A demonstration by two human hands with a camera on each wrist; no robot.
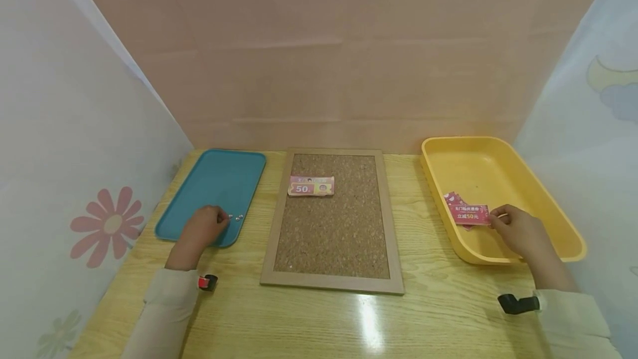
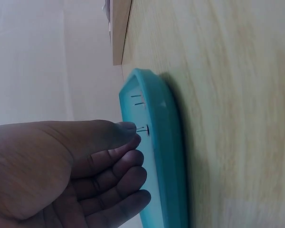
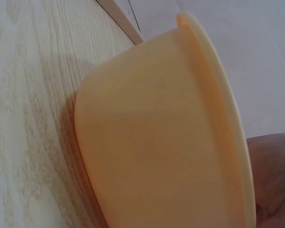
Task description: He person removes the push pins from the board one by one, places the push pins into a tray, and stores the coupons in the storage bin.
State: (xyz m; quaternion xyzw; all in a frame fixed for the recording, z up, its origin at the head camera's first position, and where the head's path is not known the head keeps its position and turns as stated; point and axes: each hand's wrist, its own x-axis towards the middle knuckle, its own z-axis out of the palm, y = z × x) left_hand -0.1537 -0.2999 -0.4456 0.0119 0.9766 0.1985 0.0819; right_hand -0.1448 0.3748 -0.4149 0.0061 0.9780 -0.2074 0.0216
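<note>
My left hand [image 1: 203,226] is over the near right corner of the blue-green tray [image 1: 219,181]. Its thumb and forefinger come together at a thumbtack [image 2: 142,129]; whether they pinch it cannot be made out. Other thumbtacks [image 2: 138,100] lie point-up close by. My right hand [image 1: 520,229] pinches the right end of a red coupon [image 1: 468,215] inside the yellow bin [image 1: 478,157]. More red coupons [image 1: 452,198] lie partly beneath that one. In the right wrist view, the bin wall [image 3: 152,123] hides the fingers and coupon.
Between tray and bin lies a wood-framed cork board [image 1: 334,231]. A pink and yellow coupon [image 1: 311,186] sits at its upper left, with a small tack head at its top edge. Pale printed side walls and a pinkish back wall [image 1: 319,71] enclose the wooden table [image 1: 299,320].
</note>
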